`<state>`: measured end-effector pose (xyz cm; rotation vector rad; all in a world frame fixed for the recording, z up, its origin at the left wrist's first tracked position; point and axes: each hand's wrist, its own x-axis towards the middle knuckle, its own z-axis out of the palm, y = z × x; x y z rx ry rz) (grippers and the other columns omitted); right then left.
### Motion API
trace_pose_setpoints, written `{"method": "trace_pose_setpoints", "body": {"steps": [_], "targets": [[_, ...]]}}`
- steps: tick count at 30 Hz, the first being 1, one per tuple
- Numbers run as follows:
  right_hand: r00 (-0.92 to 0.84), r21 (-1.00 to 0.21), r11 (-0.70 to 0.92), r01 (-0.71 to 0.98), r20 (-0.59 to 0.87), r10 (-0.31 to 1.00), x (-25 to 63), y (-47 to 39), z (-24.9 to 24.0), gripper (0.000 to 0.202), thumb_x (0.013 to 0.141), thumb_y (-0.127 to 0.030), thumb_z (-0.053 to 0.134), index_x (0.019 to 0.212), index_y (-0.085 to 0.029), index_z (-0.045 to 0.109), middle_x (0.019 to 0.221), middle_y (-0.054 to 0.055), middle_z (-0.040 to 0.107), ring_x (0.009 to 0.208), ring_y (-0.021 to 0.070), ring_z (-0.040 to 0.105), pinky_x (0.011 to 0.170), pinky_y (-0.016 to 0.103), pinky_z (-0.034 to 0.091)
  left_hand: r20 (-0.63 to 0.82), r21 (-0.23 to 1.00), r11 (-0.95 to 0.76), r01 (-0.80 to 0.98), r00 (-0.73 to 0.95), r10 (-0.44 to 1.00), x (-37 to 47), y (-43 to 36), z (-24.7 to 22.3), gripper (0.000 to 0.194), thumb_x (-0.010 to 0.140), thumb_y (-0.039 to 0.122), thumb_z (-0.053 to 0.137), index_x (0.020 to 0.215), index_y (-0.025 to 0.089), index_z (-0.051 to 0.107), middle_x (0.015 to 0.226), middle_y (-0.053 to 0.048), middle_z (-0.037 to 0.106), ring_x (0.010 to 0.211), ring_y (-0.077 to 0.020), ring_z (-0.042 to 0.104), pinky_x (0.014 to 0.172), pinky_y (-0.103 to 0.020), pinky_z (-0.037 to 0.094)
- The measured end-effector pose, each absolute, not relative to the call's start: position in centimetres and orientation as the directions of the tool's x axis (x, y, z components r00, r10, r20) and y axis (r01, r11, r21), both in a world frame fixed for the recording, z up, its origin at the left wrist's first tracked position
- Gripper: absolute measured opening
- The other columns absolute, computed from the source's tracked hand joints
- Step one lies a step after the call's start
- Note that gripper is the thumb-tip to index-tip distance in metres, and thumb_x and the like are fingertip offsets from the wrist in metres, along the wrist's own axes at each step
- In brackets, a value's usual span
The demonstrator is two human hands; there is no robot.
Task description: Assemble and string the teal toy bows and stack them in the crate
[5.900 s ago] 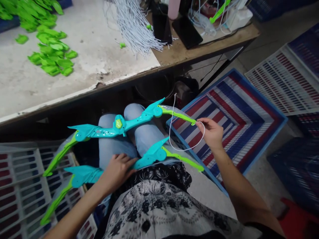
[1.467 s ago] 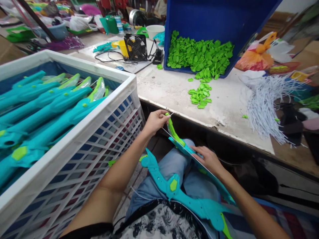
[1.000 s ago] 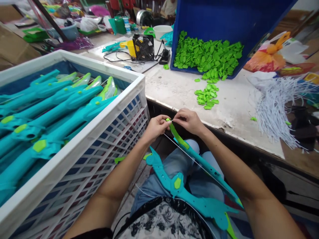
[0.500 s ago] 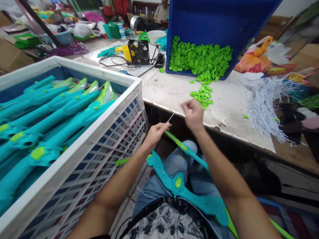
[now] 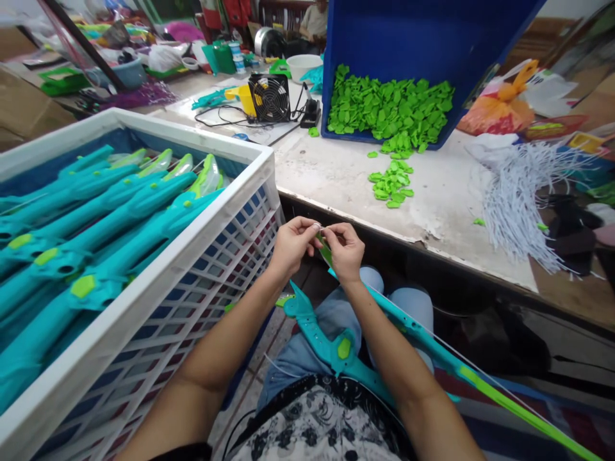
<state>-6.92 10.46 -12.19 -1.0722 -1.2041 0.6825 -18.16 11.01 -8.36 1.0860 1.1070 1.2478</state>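
My left hand is closed in a pinch at the green tip of a long teal-and-green toy bow. Fingertips of my right hand meet it there, pinched on a thin white string that runs along the bow. The exact loop or knot between the fingers is too small to make out. From the tip, the bow slants down to the lower right, passing behind my right forearm. Across my lap lies a curved teal plastic part with a green hexagonal piece on it.
At the left, a white lattice crate holds several teal toy bodies. A tilted blue bin spills green plastic pieces onto the worktable. White strings hang over its right side. A black fan stands farther back.
My right hand has come down and left to meet my left hand at the bow's tip. The bow's lower green end now shows farther right, with the string along it.
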Motion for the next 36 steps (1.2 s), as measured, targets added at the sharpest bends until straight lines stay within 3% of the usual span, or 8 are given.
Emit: {"method": "trace_pose_setpoints", "body": {"steps": [3,8,14,20,25,31,36], "targets": [[0.273,-0.908,0.396,0.136,0.418,0.866,-7.0,10.3,-12.0,0.013,0.082,-0.031,0.059,0.080,-0.020,0.065,0.085,0.003,0.056,0.073,0.0139,0.058,0.065,0.028,0.052,-0.119,0.976,0.139,-0.166,0.127,0.985,-18.6,11.2,-8.2,0.033,0.060,0.037,0.076,0.076,0.011,0.063,0.061,-0.002,0.061,0.049,-0.0111,0.056,0.038,-0.018,0.040],[0.176,-0.858,0.485,0.170,0.511,0.841,-6.9,10.1,-11.8,0.016,0.087,-0.025,0.054,0.090,-0.022,0.069,0.089,0.004,0.057,0.085,0.0144,0.058,0.075,0.028,0.051,-0.183,0.964,0.219,-0.151,0.222,0.958,-19.3,11.2,-7.7,0.037,0.055,0.039,0.080,0.071,0.010,0.065,0.059,-0.004,0.061,0.050,-0.0114,0.057,0.042,-0.019,0.045],[0.063,-0.838,0.496,0.229,0.521,0.851,-6.6,9.9,-12.1,0.027,0.089,-0.024,0.048,0.111,-0.025,0.064,0.097,0.005,0.060,0.089,0.0151,0.059,0.078,0.029,0.050,-0.215,0.939,0.228,-0.259,0.075,0.974,-18.2,11.1,-8.1,0.027,0.059,0.034,0.075,0.067,0.013,0.059,0.057,0.001,0.058,0.046,-0.0094,0.055,0.040,-0.018,0.043],[0.038,-0.753,0.580,0.311,0.619,0.784,-5.4,10.7,-11.8,0.014,0.086,-0.028,0.057,0.092,-0.026,0.070,0.088,0.004,0.062,0.084,0.0176,0.060,0.077,0.034,0.050,-0.272,0.895,0.335,-0.296,0.233,0.934,-18.8,11.7,-7.6,0.015,0.059,0.023,0.067,0.066,0.010,0.064,0.062,-0.004,0.062,0.056,-0.0122,0.060,0.050,-0.021,0.049],[0.026,-0.728,0.572,0.379,0.626,0.779,-5.4,10.5,-12.0,0.013,0.087,-0.028,0.054,0.087,-0.024,0.066,0.087,0.006,0.060,0.084,0.0192,0.057,0.070,0.034,0.049,-0.147,0.974,0.185,-0.132,0.252,0.956,-19.3,11.3,-8.1,0.019,0.059,0.023,0.071,0.073,0.011,0.069,0.059,-0.003,0.062,0.050,-0.0096,0.055,0.048,-0.019,0.045],[0.131,-0.790,0.491,0.366,0.566,0.814,-5.5,9.9,-12.2,0.017,0.088,-0.029,0.050,0.076,-0.021,0.058,0.078,0.003,0.056,0.075,0.0157,0.054,0.065,0.030,0.047,-0.001,0.997,-0.005,0.072,0.072,0.997,-18.4,10.9,-8.9,0.020,0.064,0.031,0.071,0.070,0.013,0.067,0.056,0.002,0.056,0.045,-0.0063,0.043,0.042,-0.018,0.033],[0.134,-0.848,0.450,0.280,0.499,0.856,-4.9,9.7,-12.4,0.018,0.088,-0.032,0.051,0.077,-0.020,0.059,0.076,0.003,0.056,0.070,0.0143,0.055,0.060,0.028,0.046,-0.025,0.998,0.009,0.068,0.238,0.971,-18.9,10.9,-8.9,0.021,0.067,0.033,0.071,0.076,0.014,0.072,0.064,-0.002,0.063,0.059,-0.0108,0.053,0.055,-0.021,0.040]]}}
